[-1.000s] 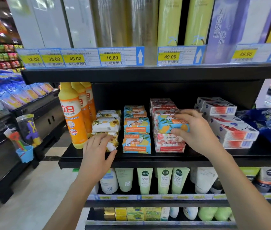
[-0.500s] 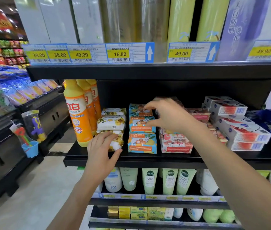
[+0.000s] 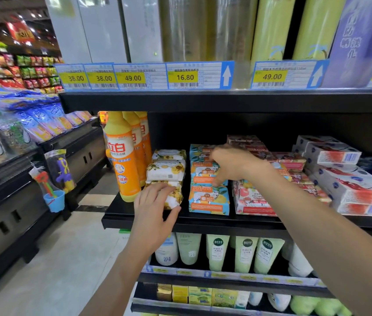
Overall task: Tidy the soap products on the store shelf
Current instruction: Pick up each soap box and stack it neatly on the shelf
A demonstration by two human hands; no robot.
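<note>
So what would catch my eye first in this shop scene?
The left hand rests on the bottom yellow-flowered soap pack, while the right hand reaches over the stack of blue-and-orange soap boxes. Tall orange bottles stand left of them, and yellow price tags line the shelf edge above.

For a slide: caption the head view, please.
Left hand rests on the bottom floral soap pack; right hand at the blue soap stack.

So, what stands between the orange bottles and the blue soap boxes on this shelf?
A stack of white flowered soap packs, three high, fills that stretch in the head view; the left hand rests on the bottom pack.
</note>
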